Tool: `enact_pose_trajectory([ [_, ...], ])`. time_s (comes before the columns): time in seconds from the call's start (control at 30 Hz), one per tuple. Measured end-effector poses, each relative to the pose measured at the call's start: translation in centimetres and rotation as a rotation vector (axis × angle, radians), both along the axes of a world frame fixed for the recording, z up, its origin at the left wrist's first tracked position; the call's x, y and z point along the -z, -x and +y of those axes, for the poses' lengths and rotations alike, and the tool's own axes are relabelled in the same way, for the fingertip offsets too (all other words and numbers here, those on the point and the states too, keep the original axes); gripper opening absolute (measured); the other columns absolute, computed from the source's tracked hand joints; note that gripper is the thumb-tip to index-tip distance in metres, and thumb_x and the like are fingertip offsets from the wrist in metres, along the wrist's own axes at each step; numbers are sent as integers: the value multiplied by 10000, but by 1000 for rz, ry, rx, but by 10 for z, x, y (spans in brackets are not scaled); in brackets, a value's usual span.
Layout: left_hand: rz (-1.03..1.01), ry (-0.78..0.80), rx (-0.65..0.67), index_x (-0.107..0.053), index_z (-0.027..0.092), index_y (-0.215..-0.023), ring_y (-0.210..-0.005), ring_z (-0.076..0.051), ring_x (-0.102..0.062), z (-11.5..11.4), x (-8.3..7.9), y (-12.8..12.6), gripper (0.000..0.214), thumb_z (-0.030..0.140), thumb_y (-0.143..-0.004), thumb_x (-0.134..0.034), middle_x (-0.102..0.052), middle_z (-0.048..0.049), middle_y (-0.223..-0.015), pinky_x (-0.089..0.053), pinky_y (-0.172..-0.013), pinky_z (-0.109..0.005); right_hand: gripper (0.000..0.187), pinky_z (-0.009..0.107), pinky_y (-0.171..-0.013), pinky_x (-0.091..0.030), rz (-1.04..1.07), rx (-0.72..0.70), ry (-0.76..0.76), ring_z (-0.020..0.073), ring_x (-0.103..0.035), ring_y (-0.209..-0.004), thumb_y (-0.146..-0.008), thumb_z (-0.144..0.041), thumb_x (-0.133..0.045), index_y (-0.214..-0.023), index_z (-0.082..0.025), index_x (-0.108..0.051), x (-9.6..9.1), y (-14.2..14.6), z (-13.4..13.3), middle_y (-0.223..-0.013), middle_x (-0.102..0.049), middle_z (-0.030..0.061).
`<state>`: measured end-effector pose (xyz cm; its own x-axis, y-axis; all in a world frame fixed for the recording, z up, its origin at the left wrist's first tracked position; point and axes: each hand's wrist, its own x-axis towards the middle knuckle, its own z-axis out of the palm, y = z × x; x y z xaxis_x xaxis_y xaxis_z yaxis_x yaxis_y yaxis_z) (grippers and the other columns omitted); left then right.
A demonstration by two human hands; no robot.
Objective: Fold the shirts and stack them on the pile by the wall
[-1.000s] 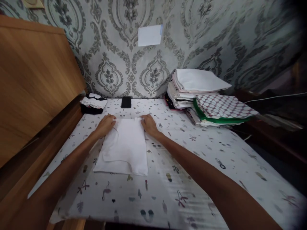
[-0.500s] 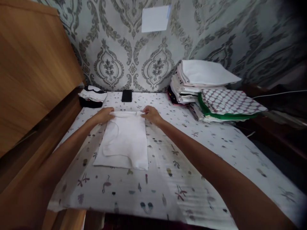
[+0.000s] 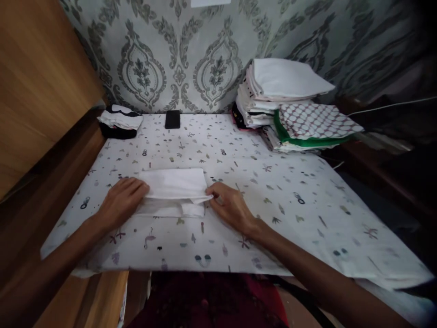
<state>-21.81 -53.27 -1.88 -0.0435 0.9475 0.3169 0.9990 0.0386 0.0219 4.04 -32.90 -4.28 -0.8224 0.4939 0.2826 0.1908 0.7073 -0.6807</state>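
Observation:
A white cloth garment (image 3: 172, 182), doubled over on itself, lies on the printed tablecloth (image 3: 218, 246) in front of me. Its folded edge faces the wall, and the upper layer's loose edge sits a little short of the lower layer's front edge. My left hand (image 3: 123, 197) grips the left corner of that upper layer, fingers curled over it. At the right corner, my right hand (image 3: 230, 205) pinches the fabric between thumb and fingers, slightly raised. The garment's exact kind does not show.
A tall stack of folded clothes (image 3: 287, 77) stands at the back right, beside a checked cloth with a green border (image 3: 310, 120). At the back left lie a small folded pile (image 3: 119, 122) and a black phone (image 3: 172, 119). A wooden panel (image 3: 44, 82) rises along the left.
Both hands have come toward me, bringing the garment's far edge over so it is now folded in half. The view has tilted downward.

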Motion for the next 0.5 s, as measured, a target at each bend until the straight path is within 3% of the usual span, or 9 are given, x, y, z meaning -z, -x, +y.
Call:
enact_pose_trajectory([
  [0.13, 105, -66, 26, -627, 241, -951, -874, -263, -616, -20, 11, -11, 288, 71, -909, -399, -688, -83, -929, -488, -775, -388, 168, 288, -676, -437, -20, -24, -40, 161, -592, -745, -851, -156, -425, -869, -216, -580, 8, -11, -18, -855, -649, 40],
  [0.3, 140, -129, 36, -614, 246, -955, -855, -246, -616, -27, 10, -12, 285, 54, -901, -410, -679, -68, -909, -492, -757, -358, 115, 284, -663, -425, 27, 10, -14, 147, -558, -698, -849, -181, -444, -829, -217, -551, 2, -10, -30, -785, -615, 19],
  [0.5, -6, -170, -56, -600, 244, -980, -912, -237, -628, -17, -2, -7, 232, 115, -913, -419, -670, -61, -947, -509, -785, -347, 86, 242, -568, -397, 20, 105, 276, 118, -505, -594, -819, -234, -537, -746, -223, -493, -13, 5, -32, -649, -545, -39],
])
